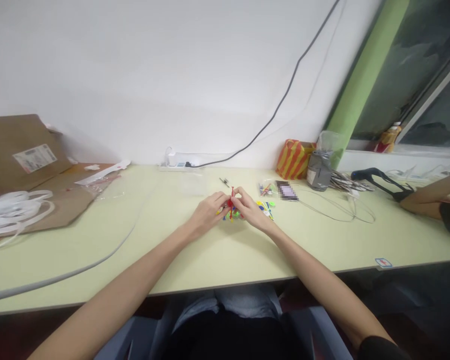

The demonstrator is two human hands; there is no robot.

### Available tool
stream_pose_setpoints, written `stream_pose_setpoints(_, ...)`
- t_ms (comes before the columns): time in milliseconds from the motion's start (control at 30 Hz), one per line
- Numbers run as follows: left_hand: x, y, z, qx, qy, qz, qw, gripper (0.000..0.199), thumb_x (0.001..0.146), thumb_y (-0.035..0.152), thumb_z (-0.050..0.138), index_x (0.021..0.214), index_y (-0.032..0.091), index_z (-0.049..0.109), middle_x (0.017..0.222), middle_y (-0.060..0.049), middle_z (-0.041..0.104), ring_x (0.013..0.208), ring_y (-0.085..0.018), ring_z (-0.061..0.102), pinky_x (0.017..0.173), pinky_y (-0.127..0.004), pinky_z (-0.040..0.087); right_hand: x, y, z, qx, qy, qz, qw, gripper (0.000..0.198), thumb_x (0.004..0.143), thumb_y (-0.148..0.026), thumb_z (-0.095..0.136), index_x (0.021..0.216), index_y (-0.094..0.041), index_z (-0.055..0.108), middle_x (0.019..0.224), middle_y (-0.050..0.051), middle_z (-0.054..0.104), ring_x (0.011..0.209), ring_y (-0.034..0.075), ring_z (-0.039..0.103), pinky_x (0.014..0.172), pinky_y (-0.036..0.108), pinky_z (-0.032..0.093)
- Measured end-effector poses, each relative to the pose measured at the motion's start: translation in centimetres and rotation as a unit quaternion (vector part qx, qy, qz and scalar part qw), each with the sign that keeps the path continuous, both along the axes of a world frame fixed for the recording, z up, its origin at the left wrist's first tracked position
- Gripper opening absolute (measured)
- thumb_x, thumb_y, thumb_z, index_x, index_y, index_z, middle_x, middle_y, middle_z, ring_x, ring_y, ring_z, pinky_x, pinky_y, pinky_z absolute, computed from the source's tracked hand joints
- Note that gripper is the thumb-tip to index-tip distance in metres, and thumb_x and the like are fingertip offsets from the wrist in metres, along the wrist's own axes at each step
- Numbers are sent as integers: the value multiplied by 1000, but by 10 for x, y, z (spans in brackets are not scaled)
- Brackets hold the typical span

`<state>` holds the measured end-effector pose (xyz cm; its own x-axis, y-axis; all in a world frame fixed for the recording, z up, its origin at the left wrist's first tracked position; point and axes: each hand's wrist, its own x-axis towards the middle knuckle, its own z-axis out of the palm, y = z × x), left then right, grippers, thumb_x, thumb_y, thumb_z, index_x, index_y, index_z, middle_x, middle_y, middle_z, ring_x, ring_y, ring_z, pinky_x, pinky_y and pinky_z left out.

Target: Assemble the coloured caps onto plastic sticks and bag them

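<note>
At the far left I saw a flattened cardboard box (20, 155) lying on the table (97, 240), with a heap of white straps (11, 212) on its near edge and a clear plastic bag (105, 182) just beside it (what the bag held, I could not tell). A grey cable (78, 270) curved across the bare stretch of table there, which gave plenty of open room up to the near edge.

In the middle, my left hand (210, 212) and right hand (251, 210) met fingertip to fingertip, both pinched shut on a small red toy piece (231, 201) held just above the tabletop. More small coloured pieces (266, 206) lay scattered under and just right of the hands. Behind them a white power strip (178, 162) sat against the wall.

Further right stood a red-and-yellow striped bag (294, 159) and a grey plastic bag (319, 170), both closed enough that I could not see inside. A white wire (337, 212) looped over the open table, and another person's arm (431, 197) rested at the right edge.
</note>
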<state>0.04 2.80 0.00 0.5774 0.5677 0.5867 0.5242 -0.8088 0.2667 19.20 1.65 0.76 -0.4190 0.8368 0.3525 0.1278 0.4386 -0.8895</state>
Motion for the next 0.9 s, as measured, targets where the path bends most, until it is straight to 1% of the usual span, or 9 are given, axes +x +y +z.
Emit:
stream_pose_setpoints(100,0,-1,1,0,-12,1,1000,17,100,33,47,107,20,57,98,-5,60,87,-17,58,77,-30,46,3,1,-3,24,-22,3,999,24,100,-49,43,99,-25,39,79,-2,60,65,12,50,56,20,36)
stream_pose_setpoints(200,0,-2,3,-8,-23,20,1000,17,98,36,52,100,20,56,89,-3,59,80,-16,57,72,-29,45,3,1,-4,-14,-8,52,998,29,98,-52,46,99,-25,36,85,1,64,69,13,55,57,21,38)
stream_pose_setpoints(267,0,-3,4,-13,-23,34,999,16,97,36,52,97,20,55,87,-2,58,77,-16,56,70,-28,44,2,2,-4,-28,7,71,997,32,97,-55,48,98,-25,36,83,1,64,69,13,55,56,21,36)
stream_pose_setpoints(433,1,-4,5,-32,-2,40,999,16,98,32,46,105,21,55,92,-3,61,78,-16,58,70,-29,44,3,0,0,-7,30,82,996,35,95,-57,52,97,-24,41,85,1,61,69,13,51,54,20,34)
stream_pose_setpoints(533,1,-4,4,-55,4,27,998,17,99,35,44,106,21,53,94,-4,62,80,-17,59,71,-29,44,2,-2,6,-14,29,79,996,37,93,-59,54,94,-24,44,87,2,61,73,13,53,54,20,34)
stream_pose_setpoints(633,2,-6,3,-80,10,24,996,17,100,35,40,98,21,50,89,-3,62,76,-17,58,69,-29,43,2,-1,8,-41,23,89,995,40,90,-62,56,92,-24,46,77,1,62,67,13,53,52,21,34)
stream_pose_setpoints(767,3,-10,3,-91,18,8,996,16,100,31,34,92,22,45,80,-1,60,67,-16,54,65,-29,40,10,8,7,-64,25,121,990,44,86,-65,59,88,-24,44,60,-4,54,50,11,44,50,23,36)
stream_pose_setpoints(833,1,-11,5,-87,17,13,996,16,99,30,33,92,22,45,75,1,57,63,-15,50,63,-28,38,21,17,6,-54,30,95,994,43,85,-64,58,88,-24,42,58,-5,54,47,12,43,48,23,35)
stream_pose_setpoints(900,-3,-9,6,-90,5,24,996,16,100,32,33,94,22,44,74,2,56,62,-14,49,64,-28,38,36,27,7,-16,7,12,1000,38,88,-61,53,87,-24,43,61,-3,59,48,13,46,48,23,34)
